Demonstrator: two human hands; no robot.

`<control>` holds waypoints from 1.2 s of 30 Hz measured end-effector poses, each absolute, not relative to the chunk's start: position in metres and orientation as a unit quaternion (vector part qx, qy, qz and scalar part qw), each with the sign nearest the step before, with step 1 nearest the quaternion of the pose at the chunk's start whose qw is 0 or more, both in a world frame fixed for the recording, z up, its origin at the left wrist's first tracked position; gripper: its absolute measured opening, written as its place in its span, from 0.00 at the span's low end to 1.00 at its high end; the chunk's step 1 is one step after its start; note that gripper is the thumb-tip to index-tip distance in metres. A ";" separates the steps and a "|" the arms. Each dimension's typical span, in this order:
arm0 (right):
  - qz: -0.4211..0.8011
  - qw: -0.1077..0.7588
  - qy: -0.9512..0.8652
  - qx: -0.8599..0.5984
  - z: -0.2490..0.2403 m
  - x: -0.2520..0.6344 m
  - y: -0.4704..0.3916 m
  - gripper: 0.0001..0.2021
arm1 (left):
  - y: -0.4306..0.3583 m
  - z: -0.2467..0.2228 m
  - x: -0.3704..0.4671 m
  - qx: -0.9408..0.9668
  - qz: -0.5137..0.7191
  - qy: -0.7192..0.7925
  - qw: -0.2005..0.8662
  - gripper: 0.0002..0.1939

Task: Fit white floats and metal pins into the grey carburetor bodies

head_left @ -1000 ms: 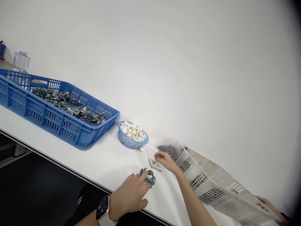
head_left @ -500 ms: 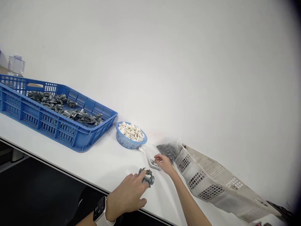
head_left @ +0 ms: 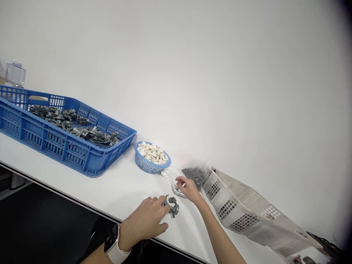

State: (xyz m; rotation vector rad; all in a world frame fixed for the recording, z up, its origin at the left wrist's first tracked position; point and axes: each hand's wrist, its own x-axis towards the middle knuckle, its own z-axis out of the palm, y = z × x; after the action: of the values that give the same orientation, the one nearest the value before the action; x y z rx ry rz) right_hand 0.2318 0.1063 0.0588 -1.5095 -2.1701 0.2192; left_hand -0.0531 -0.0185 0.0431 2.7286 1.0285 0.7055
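My left hand point(head_left: 145, 218), with a watch on the wrist, has its fingers bent over the left side of a grey metal carburetor point(head_left: 173, 208) on the table. Its thumb stands apart from the part. A white curved plastic piece point(head_left: 169, 201) sits against the top of the carburetor, partly beside my fingertips. My right hand point(head_left: 188, 187) hovers over a small white tray point(head_left: 176, 193) holding small thin metal pieces. Its fingers are bent with a gap between thumb and forefinger, and nothing shows between them.
A blue crate point(head_left: 93, 161) with several metal carburetors stands at left. Beside it is a round blue basket point(head_left: 148, 167) of white plastic pieces. A clear bag of dark small parts point(head_left: 195, 176) leans by a beige perforated basket point(head_left: 233, 209). A clear bottle point(head_left: 15, 75) stands far left.
My right hand has shifted slightly left over the tray. My left forefinger has drawn back from the top of the carburetor, uncovering more of the white piece.
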 end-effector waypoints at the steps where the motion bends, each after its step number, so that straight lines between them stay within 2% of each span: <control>1: 0.073 0.232 -0.795 -0.556 0.057 0.232 0.108 0.13 | -0.018 0.043 -0.053 0.907 0.236 0.341 0.071 0.10; 9: 0.060 0.194 -0.779 -0.593 0.037 0.250 0.117 0.12 | -0.021 0.043 -0.051 0.911 0.224 0.340 0.068 0.09; 22: 0.093 0.230 -0.772 -0.585 0.032 0.258 0.115 0.13 | -0.022 0.043 -0.051 0.910 0.222 0.342 0.071 0.09; 29: 0.113 0.282 -0.753 -0.583 0.037 0.252 0.109 0.14 | -0.023 0.045 -0.052 0.910 0.218 0.344 0.073 0.09; 36: 0.181 0.388 -0.688 -0.585 0.030 0.245 0.094 0.19 | -0.022 0.045 -0.052 0.911 0.222 0.342 0.067 0.08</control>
State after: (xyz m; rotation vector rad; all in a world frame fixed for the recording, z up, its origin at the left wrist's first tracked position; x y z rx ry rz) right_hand 0.2447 0.0938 0.0302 -1.4896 -1.7517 0.4609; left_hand -0.0515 -0.0221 0.0450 2.7454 1.0304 0.6681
